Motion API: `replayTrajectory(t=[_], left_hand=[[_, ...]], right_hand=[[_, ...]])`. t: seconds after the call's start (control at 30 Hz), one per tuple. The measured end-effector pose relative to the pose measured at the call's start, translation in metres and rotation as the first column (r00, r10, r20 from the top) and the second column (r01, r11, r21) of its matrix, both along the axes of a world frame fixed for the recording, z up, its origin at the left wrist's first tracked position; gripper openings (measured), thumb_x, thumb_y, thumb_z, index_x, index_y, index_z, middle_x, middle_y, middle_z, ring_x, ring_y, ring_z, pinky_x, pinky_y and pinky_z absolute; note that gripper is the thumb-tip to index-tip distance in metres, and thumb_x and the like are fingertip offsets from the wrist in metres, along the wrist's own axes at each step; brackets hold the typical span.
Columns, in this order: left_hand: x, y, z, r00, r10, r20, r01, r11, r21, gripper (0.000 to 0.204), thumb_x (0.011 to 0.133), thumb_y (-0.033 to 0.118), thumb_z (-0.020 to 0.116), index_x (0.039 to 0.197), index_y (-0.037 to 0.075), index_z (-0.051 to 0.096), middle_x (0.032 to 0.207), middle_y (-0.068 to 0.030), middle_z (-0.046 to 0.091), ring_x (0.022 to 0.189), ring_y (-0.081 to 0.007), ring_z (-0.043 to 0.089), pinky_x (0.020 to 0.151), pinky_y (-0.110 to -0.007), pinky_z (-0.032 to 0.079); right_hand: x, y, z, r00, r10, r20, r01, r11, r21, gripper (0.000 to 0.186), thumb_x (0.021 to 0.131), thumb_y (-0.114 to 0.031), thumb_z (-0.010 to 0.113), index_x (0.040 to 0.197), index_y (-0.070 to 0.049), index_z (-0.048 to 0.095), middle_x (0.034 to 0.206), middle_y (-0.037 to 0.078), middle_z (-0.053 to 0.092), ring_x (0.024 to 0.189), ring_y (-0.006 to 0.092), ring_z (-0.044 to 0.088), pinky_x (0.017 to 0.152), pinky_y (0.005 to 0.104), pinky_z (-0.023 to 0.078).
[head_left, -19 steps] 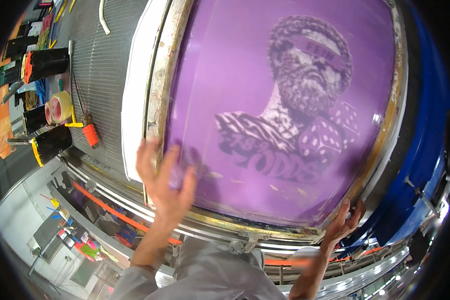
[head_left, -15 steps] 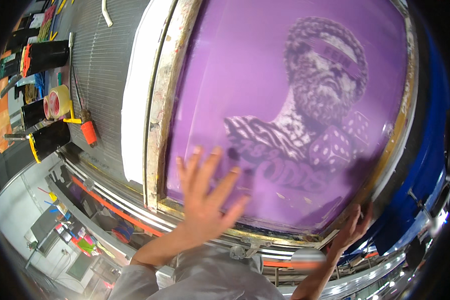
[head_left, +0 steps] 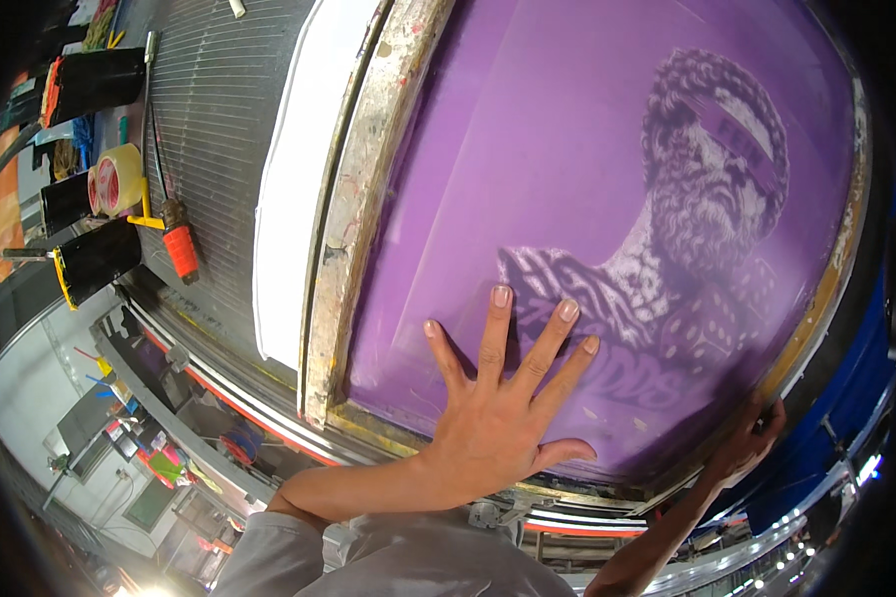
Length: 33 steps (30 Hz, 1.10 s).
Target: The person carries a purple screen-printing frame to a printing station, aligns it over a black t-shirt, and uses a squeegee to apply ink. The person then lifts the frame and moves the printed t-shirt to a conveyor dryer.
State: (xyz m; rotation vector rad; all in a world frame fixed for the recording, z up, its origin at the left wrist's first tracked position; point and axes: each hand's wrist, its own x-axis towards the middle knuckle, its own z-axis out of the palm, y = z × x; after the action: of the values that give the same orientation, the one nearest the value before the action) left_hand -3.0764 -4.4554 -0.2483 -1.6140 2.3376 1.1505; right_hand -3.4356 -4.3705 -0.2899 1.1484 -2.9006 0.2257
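A large screen-printing screen [head_left: 528, 159] with purple mesh lies tilted in front of me, bordered by a worn, paint-stained frame [head_left: 373, 149]. Its stencil [head_left: 702, 189] shows a curly-haired, bearded bust, dice and lettering. My left hand [head_left: 493, 413] is laid palm down over the near part of the mesh, all fingers spread, holding nothing. Its fingertips reach the lower part of the stencil. At the near right corner, my right hand [head_left: 747, 438] has its fingers curled at the edge of the frame, with part of them in shadow.
Beside the screen on the left is a white sheet [head_left: 294, 209] on a dark ribbed surface [head_left: 234, 109]. A red-handled tool [head_left: 180, 249], tape rolls [head_left: 117, 179] and black containers [head_left: 95, 85] sit farther left. Blue sheeting [head_left: 846, 368] hangs at the right. A metal rail runs along the near edge.
My left hand, blurred before, has moved right and shows sharply with its fingers spread over the mesh. My right hand stays by the near right corner. The whole view has shifted slightly.
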Motion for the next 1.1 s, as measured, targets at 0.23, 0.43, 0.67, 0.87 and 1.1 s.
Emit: replayTrajectory(t=[0.23,0.43,0.67,0.87,1.1], left_hand=[[0.001,-0.002,0.003,1.0,-0.01,-0.001,0.01,0.999,-0.035,0.096,0.073,0.072,0.062,0.149,0.017,0.043,0.164,-0.0133,0.016,0.145,-0.0567,0.005,0.088,-0.091,0.011],[0.001,0.0,0.0,1.0,-0.01,-0.014,0.01,1.0,-0.025,0.098,0.073,0.072,0.061,0.151,0.016,0.041,0.164,-0.0135,0.015,0.144,-0.058,0.005,0.089,-0.09,0.006],[0.007,-0.002,0.002,0.999,0.006,-0.038,-0.005,1.0,0.009,0.095,0.078,0.077,0.053,0.151,0.017,0.042,0.163,-0.0114,0.023,0.145,-0.057,0.006,0.094,-0.087,-0.004],[0.023,-0.025,0.007,0.997,0.069,0.03,-0.067,0.997,-0.043,0.099,0.075,0.081,0.053,0.15,0.017,0.042,0.161,-0.0072,0.028,0.146,-0.0554,0.007,0.096,-0.086,-0.004],[0.021,-0.031,0.003,0.995,0.035,0.093,-0.033,0.999,-0.022,0.107,0.07,0.079,0.058,0.152,0.012,0.038,0.163,-0.0069,0.023,0.145,-0.0572,0.004,0.093,-0.088,0.003]], right_hand=[[0.005,-0.002,0.001,0.999,-0.01,-0.047,0.012,0.999,0.042,0.054,0.096,-0.045,0.063,0.13,-0.003,0.057,0.114,0.019,0.063,0.101,0.0326,0.06,0.088,0.041,0.046],[0.011,-0.008,0.0,0.998,-0.041,-0.057,0.043,0.998,0.038,0.054,0.096,-0.044,0.063,0.129,-0.002,0.057,0.116,0.021,0.063,0.103,0.0332,0.06,0.091,0.0403,0.046],[0.008,-0.005,-0.001,0.999,-0.024,-0.048,0.026,0.999,0.034,0.054,0.096,-0.044,0.062,0.129,-0.001,0.056,0.118,0.02,0.062,0.105,0.032,0.059,0.092,0.0396,0.045],[-0.001,0.002,-0.004,0.998,-0.008,-0.059,0.011,0.999,0.049,0.052,0.095,-0.045,0.062,0.128,-0.004,0.056,0.119,0.019,0.063,0.108,0.0341,0.06,0.091,0.0424,0.046],[-0.003,0.003,-0.009,0.997,-0.02,-0.078,0.022,1.0,0.023,0.049,0.095,-0.042,0.064,0.126,-0.006,0.058,0.118,0.017,0.065,0.107,0.0328,0.062,0.089,0.042,0.047]])
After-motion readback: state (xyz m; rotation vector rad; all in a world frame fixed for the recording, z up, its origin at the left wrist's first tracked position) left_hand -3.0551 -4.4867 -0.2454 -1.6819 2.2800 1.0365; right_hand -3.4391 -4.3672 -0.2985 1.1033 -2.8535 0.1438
